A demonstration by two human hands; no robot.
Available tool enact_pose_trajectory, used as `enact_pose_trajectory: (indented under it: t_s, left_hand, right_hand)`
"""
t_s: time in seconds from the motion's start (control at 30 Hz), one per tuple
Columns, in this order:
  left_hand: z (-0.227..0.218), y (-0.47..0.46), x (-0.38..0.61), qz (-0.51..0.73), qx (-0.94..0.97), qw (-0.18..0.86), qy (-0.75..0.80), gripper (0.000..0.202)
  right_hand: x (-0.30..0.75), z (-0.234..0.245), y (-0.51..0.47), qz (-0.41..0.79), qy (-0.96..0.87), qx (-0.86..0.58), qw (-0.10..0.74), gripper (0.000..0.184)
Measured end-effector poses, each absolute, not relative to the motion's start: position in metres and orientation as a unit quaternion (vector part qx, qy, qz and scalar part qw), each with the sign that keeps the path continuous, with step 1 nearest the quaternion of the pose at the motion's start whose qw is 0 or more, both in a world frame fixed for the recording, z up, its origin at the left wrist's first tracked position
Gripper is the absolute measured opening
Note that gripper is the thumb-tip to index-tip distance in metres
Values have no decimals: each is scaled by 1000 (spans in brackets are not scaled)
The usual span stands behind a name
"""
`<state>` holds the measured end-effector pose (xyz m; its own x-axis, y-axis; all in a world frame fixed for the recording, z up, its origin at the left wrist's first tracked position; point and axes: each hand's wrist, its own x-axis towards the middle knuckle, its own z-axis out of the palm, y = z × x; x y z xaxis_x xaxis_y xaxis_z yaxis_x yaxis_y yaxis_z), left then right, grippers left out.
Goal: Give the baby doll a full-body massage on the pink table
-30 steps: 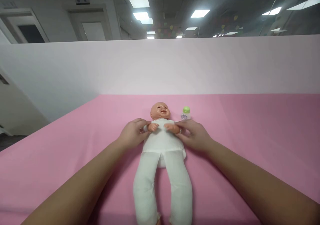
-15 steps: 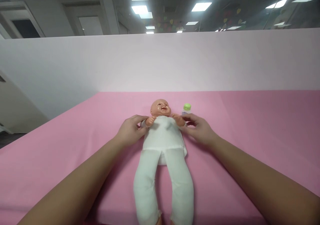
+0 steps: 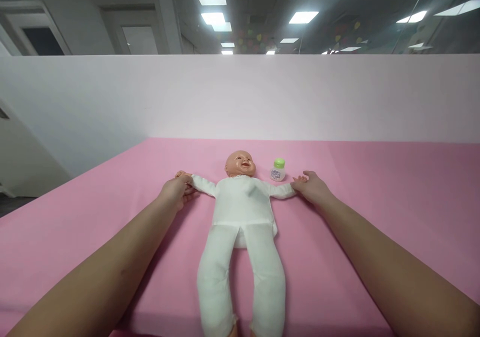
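A baby doll [image 3: 243, 202] with a bare plastic head and a white cloth body lies face up, its legs toward me. Both of its arms are stretched out sideways. My left hand [image 3: 176, 191] is closed around the doll's hand and wrist on the left side. On the other side, my right hand [image 3: 314, 188] grips the doll's other wrist with the thumb underneath; the small plastic fingers show beside mine. Just left of my right hand stands a small clear bottle [image 3: 278, 171] with a green cap and a printed label.
A pink sheet [image 3: 356, 217] covers the surface under the doll. Behind it rises a low white wall [image 3: 240, 97], which also runs along the left. Beyond are doors [image 3: 140, 39], glass panels and ceiling lights.
Both hands have moved outward, drawing the doll's arms from over its chest out to the sides. The bottle, partly hidden before, now shows whole.
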<state>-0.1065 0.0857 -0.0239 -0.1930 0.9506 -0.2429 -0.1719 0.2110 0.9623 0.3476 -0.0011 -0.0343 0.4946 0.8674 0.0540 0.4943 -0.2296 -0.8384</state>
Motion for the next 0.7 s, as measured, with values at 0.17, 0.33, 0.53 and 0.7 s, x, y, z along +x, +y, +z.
enact_pose_trajectory:
  t_s: [0.17,0.33,0.53,0.7]
  left_hand:
    - [-26,86,-106,532,347,524,567,30]
    - [-15,69,-95,583,455,418,528,36]
    - [8,21,-67,448,730,254,449,32]
    - [17,9,-62,287,880,142,352,33]
  right_hand:
    - [346,-33,-3,237,-450,-759,407,89]
    - [329,-17,-10,193,-457,-719,487,77]
    - [265,15,-49,121,-611,-574,532,43]
    - [229,20,-68,142,-796,-443,387,17]
